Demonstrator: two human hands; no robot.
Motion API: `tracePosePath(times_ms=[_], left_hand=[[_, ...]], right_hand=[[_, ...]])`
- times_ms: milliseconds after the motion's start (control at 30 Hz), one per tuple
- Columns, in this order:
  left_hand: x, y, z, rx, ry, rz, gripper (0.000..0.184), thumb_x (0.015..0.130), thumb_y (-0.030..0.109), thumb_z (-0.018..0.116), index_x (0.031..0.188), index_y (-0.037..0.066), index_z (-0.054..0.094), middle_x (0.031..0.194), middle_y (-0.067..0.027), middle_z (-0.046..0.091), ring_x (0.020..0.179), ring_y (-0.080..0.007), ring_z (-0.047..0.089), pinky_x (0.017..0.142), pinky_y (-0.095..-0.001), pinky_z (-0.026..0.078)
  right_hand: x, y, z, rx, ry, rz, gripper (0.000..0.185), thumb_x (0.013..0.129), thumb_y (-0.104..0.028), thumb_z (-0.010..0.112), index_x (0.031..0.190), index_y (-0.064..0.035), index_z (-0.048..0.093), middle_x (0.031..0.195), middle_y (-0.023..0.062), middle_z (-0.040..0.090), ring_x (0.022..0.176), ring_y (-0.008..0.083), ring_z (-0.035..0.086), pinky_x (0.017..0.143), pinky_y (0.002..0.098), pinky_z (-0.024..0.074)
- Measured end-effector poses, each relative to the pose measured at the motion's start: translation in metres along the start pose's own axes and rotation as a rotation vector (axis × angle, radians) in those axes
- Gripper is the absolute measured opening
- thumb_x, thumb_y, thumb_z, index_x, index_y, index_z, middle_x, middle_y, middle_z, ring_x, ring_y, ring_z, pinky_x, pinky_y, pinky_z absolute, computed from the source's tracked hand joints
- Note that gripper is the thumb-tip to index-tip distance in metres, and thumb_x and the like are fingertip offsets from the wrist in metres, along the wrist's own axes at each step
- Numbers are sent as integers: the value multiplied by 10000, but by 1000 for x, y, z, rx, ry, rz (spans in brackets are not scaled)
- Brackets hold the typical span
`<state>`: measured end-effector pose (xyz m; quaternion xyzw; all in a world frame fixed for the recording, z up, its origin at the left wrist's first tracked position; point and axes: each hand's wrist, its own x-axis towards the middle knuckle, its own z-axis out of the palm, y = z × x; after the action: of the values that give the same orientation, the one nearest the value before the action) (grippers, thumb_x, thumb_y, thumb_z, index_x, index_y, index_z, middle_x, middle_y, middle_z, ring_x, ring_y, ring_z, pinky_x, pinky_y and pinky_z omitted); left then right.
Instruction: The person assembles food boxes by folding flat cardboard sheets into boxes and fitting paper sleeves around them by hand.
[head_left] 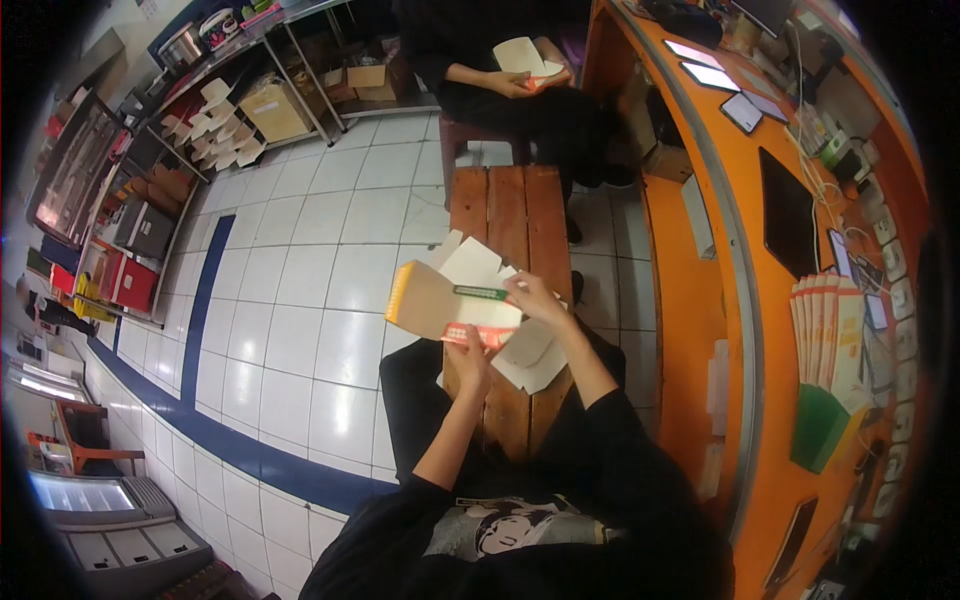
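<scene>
I hold a partly folded cardboard food box above a wooden bench, its printed outside yellow, red and green and its inside pale. My left hand is closed on the red-edged side of the box, thumb on top. At the far right corner, beside a narrow green-printed strip, the fingers of my right hand pinch the box's edge. Flat pale cardboard blanks lie on the bench under the box and my hands.
Opposite me, a seated person in dark clothes holds a similar box. An orange counter runs along the right, bearing phones, cables and a stack of printed boxes. Left, pale boxes are stacked beside a metal rack.
</scene>
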<state>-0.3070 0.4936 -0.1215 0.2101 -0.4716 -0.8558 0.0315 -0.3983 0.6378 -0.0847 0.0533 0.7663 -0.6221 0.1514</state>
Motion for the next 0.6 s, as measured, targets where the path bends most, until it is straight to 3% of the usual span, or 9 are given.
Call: tracePosePath(times_ms=[67, 200, 267, 333, 367, 433, 467, 533, 600], left_hand=[[1, -11, 0, 147, -40, -103, 442, 929, 225, 526, 1277, 110, 278, 1119, -102, 509, 974, -211, 569, 717, -407, 562], [26, -36, -22, 438, -208, -167, 334, 912, 252, 543, 1188, 109, 420, 1062, -124, 540, 899, -269, 618, 744, -424, 548], [49, -28, -38, 1824, -788, 325, 363, 849, 215, 598, 1190, 140, 496, 1007, -174, 591, 858, -326, 640, 726, -429, 539], [52, 23, -31, 2003, -984, 402, 417, 798, 166, 595, 1209, 188, 529, 950, -194, 616, 849, -349, 636, 709, -423, 530], [54, 70, 1, 2062, -872, -104, 444, 814, 152, 550, 1250, 222, 514, 865, -137, 652, 820, -294, 654, 680, -412, 528], [99, 113, 3, 1784, -909, -238, 288, 829, 167, 559, 1109, 121, 607, 749, -121, 654, 678, -271, 654, 604, -382, 524], [106, 143, 34, 1760, -738, 122, 206, 824, 175, 591, 975, 41, 633, 697, -149, 635, 635, -294, 639, 576, -389, 505], [136, 184, 115, 1523, -492, 355, 199, 844, 162, 597, 886, -33, 604, 737, -171, 636, 703, -325, 635, 630, -393, 485], [197, 172, 179, 1202, -590, 867, 193, 841, 106, 583, 975, -28, 544, 850, -215, 604, 793, -399, 574, 681, -438, 464]], right_hand=[[22, -8, -30, -25, -34, 69, 308, 917, -330, 522, 1098, -80, 535, 817, 61, 609, 650, 123, 588, 448, 266, 473], [87, -53, -104, -60, 324, -185, 221, 888, -274, 575, 961, -66, 593, 728, 27, 586, 564, 104, 567, 448, 252, 454], [126, -81, -143, 82, 386, -249, 188, 918, -221, 524, 980, -56, 587, 763, 29, 586, 590, 97, 565, 457, 256, 463], [169, -104, -179, 160, 424, -269, 196, 919, -191, 520, 1046, -59, 588, 842, 36, 604, 652, 95, 580, 471, 248, 468], [187, -114, -193, 115, 464, -338, 233, 908, -196, 532, 1092, -60, 579, 852, 66, 619, 636, 142, 601, 524, 275, 495], [235, -121, -222, -185, 535, -508, 287, 845, -129, 598, 1122, -65, 561, 951, 127, 610, 758, 252, 626, 680, 343, 515], [251, -125, -227, -188, 528, -502, 287, 845, -129, 598, 1122, -65, 561, 951, 127, 610, 758, 252, 626, 680, 343, 515], [276, -136, -232, -580, 663, -820, 448, 735, -44, 675, 1157, -62, 526, 1089, 160, 557, 981, 343, 564, 862, 394, 453], [301, -140, -235, -669, 691, -877, 522, 691, -23, 699, 1174, -59, 504, 1131, 152, 532, 1050, 348, 514, 895, 407, 425]])
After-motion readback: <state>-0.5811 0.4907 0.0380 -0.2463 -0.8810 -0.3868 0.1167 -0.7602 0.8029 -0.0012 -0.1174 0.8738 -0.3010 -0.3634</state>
